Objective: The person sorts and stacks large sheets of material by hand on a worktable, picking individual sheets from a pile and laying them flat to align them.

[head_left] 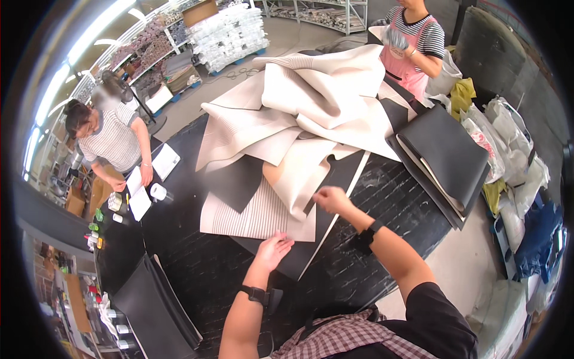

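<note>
Large, limp sheets of beige material (341, 113) with fine dark stripes lie heaped over the black table. Some are turned over to show a dark side (235, 181). In front, a striped beige sheet (239, 212) lies flat, with its near edge beside my left hand (274, 250). That hand is open, palm partly up, fingers stretched at the sheet's edge. My right hand (335, 200) is closed, its fingertips pinched together beside a curled beige flap (302, 194). Whatever is between those fingertips is too small to make out. Both wrists wear black bands.
A folded black sheet stack (445, 158) rests at the table's right; more black sheets (158, 305) lie front left. A person (113, 137) at the left handles papers beside a white cup (158, 191). Another person (412, 48) in grey gloves stands far right, near filled sacks (502, 131).
</note>
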A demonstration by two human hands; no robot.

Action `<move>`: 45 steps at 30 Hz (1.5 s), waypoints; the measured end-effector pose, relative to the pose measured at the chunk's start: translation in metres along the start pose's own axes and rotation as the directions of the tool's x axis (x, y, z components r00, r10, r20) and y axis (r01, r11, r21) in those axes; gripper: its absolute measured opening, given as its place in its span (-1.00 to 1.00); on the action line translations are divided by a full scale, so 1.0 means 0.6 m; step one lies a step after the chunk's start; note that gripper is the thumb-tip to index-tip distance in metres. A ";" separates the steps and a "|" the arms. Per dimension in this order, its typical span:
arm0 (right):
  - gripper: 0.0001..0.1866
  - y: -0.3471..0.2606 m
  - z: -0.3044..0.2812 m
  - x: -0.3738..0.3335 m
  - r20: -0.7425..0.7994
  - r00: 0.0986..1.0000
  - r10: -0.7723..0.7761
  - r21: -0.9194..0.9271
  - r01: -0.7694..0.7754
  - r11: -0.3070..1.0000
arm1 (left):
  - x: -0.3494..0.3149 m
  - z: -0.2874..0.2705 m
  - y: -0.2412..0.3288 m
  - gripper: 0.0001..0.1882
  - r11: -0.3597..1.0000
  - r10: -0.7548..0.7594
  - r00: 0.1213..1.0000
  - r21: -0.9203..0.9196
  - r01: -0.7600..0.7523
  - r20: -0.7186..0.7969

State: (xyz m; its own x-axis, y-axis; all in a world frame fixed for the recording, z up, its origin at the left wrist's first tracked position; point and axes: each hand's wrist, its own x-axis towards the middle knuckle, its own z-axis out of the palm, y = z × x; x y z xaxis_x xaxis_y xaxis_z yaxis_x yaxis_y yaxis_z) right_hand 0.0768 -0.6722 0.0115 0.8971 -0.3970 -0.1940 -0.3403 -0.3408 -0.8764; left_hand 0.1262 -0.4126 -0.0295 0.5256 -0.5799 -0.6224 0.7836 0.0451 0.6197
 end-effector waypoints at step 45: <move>-0.84 -0.184 0.044 -0.256 -0.076 0.639 -0.766 -0.058 0.764 0.643 | -0.065 0.010 -0.030 -0.25 0.956 0.223 0.969 -0.218 -0.195 0.108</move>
State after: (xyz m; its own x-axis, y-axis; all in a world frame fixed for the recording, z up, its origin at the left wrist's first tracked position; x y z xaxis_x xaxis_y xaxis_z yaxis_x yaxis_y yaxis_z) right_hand -0.0163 -0.5512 0.1265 0.8123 -0.0571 0.5804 0.4500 -0.5717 -0.6860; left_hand 0.0898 -0.3958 -0.0136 0.6479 -0.6397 -0.4135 0.7188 0.3337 0.6099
